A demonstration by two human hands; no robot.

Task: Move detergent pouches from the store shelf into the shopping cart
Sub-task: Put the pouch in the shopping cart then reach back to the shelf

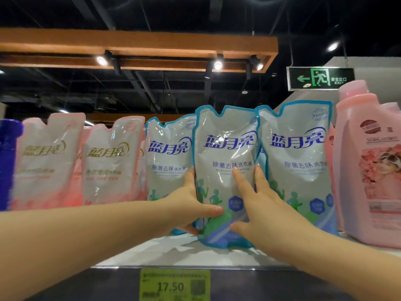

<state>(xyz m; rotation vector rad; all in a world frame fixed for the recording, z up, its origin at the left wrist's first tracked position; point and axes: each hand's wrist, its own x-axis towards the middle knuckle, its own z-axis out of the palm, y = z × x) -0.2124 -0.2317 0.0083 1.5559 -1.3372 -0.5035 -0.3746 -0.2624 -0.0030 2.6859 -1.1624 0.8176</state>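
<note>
- One green price tag point(174, 284) reading 17.50 is fixed to the dark front edge of the shelf point(152, 255), the nearest thing in view.
- Two bare forearms reach up over that front edge from the lower corners of the view, toward the middle of the shelf.
- Left hand point(191, 205) grips the left edge of the middle blue pouch point(225, 144): the thumb is curled across its lower front and the fingers go behind it.
- Right hand point(253, 205) presses on the same pouch, its fingers straight and spread apart. The index finger lies up the front, the next finger runs along the right edge, and the thumb sits low near the base.
- That pouch stands upright, its base nearer the front edge than its neighbours. It overlaps the left blue pouch point(167, 148) and the right blue pouch point(297, 148). Whether its base is clear of the shelf cannot be told.
- Toward the shelf's left end stand two pink pouches point(50, 157) point(110, 157), with a dark blue container point(8, 161) beyond them.
- At the right end stands a pink bottle point(368, 170).
- Farther off, overhead, hang a green exit sign point(320, 78) and a wooden frame point(138, 43) carrying lit spotlights.
</note>
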